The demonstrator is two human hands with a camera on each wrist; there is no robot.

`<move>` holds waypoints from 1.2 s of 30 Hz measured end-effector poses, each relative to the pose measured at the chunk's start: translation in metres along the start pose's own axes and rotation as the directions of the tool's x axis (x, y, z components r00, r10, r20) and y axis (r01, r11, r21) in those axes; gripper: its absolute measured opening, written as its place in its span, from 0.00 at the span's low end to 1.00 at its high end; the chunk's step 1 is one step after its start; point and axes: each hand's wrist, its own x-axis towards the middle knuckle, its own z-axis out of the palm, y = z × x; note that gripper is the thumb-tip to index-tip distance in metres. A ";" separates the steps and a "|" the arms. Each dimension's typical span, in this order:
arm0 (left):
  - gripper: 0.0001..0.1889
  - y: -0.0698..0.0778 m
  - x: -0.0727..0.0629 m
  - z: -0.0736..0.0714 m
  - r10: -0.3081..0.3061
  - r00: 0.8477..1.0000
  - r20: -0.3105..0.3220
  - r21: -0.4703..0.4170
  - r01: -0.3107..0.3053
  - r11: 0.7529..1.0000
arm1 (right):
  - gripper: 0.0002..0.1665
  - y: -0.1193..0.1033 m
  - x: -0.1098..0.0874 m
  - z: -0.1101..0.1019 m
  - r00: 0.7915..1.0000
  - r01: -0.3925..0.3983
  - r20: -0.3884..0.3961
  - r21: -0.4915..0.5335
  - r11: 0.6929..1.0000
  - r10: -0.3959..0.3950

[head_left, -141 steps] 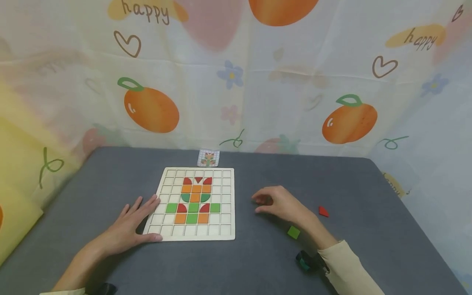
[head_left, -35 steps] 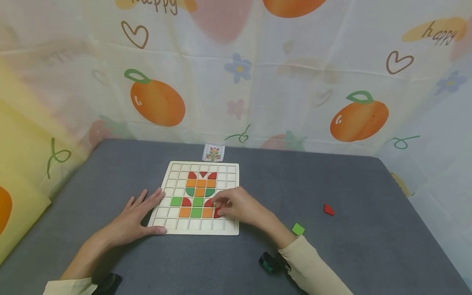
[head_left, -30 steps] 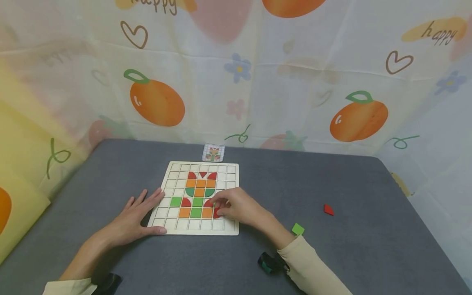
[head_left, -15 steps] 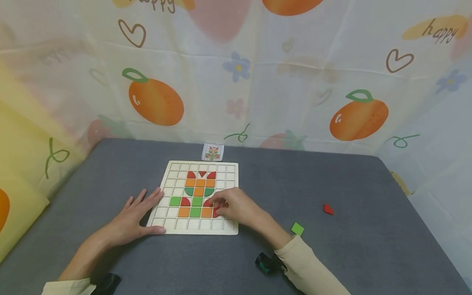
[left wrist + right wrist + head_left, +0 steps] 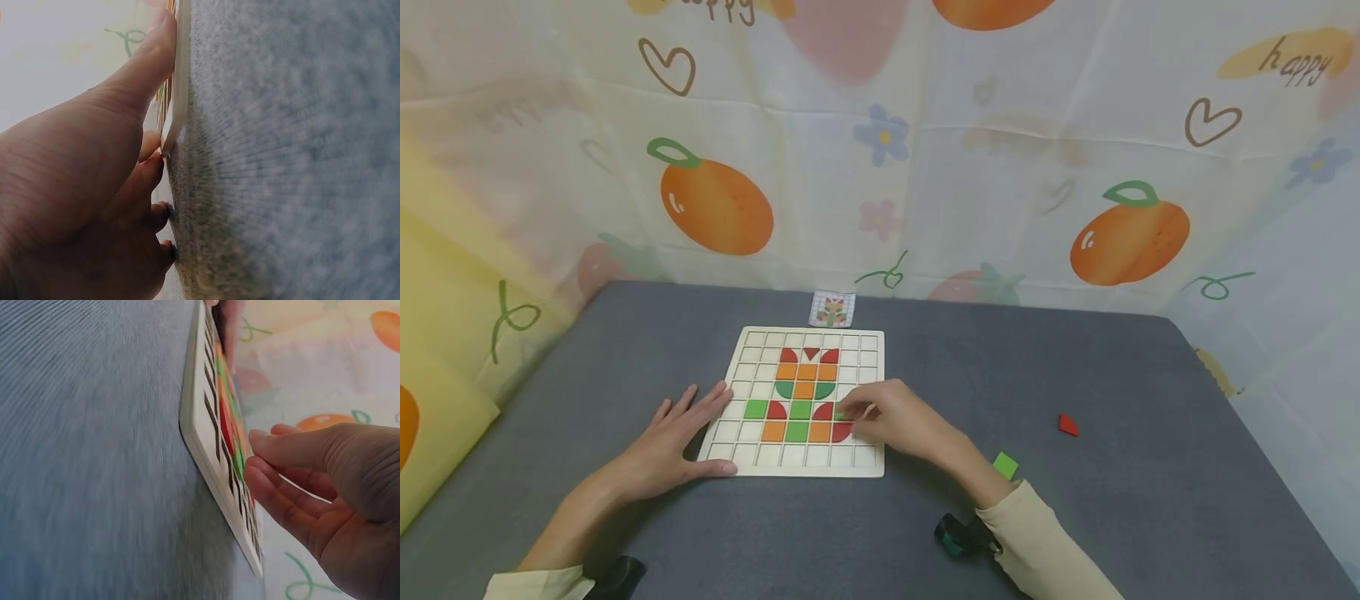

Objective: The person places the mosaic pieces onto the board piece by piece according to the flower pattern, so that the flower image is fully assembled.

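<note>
A cream gridded board (image 5: 790, 467) lies on the table with a flower shape of red, orange and green tiles. My left hand (image 5: 658, 454) rests at its left edge, fingers spread and thumb on the near corner, as the left wrist view also shows. Over the board's right side hovers my right hand (image 5: 898, 421), its fingers loosely bent. In the right wrist view, thumb and fingertips stand apart above the tiles with nothing visible between them. Beside its fingertips a red quarter-round tile (image 5: 841, 431) sits in a cell. A green tile right of the flower is partly hidden by the fingers.
A loose green square tile (image 5: 1004, 465) lies by my right forearm, and a red quarter-round tile (image 5: 1067, 426) farther right. Behind the board is a small pattern card (image 5: 832, 309). A printed curtain (image 5: 962, 183) hangs behind the grey table (image 5: 760, 542).
My right hand brought a red quarter-round tile from the right onto the board, pressed at it in its cell, and has just drawn slightly right off it. The left hand stays at the board.
</note>
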 end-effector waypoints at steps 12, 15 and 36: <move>0.58 0.000 0.000 -0.001 0.000 1.000 0.001 -0.013 0.000 1.000 | 0.17 0.035 -0.052 -0.044 0.990 -0.099 -0.110 -0.073 0.992 0.090; 0.57 -0.001 0.000 -0.001 0.000 1.000 0.001 -0.018 0.000 1.000 | 0.17 0.045 -0.067 -0.057 0.986 -0.119 -0.130 -0.078 0.990 0.109; 0.57 -0.003 0.000 0.001 0.024 1.000 -0.009 -0.009 -0.024 1.000 | 0.22 0.101 -0.171 -0.109 0.887 -0.369 -0.373 -0.223 0.902 0.271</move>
